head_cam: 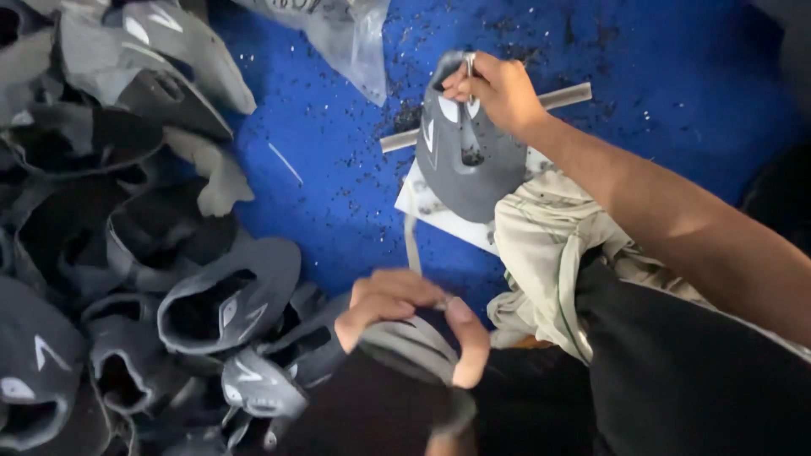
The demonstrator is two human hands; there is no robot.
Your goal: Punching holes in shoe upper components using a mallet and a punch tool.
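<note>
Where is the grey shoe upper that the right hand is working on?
In the head view, upper centre-right: the grey shoe upper lies on a white board on the blue surface, with the right hand at its top edge.

Two bare hands are seen, with no gloves, rings or watch visible on them. The right hand [498, 89] appears near the upper centre of the frame, and its forearm, left uncovered by any sleeve, runs down to the right edge. The left hand [405, 317] is shown at lower centre, its wrist also bare. Dark black clothing is worn, seen at lower right.
</note>
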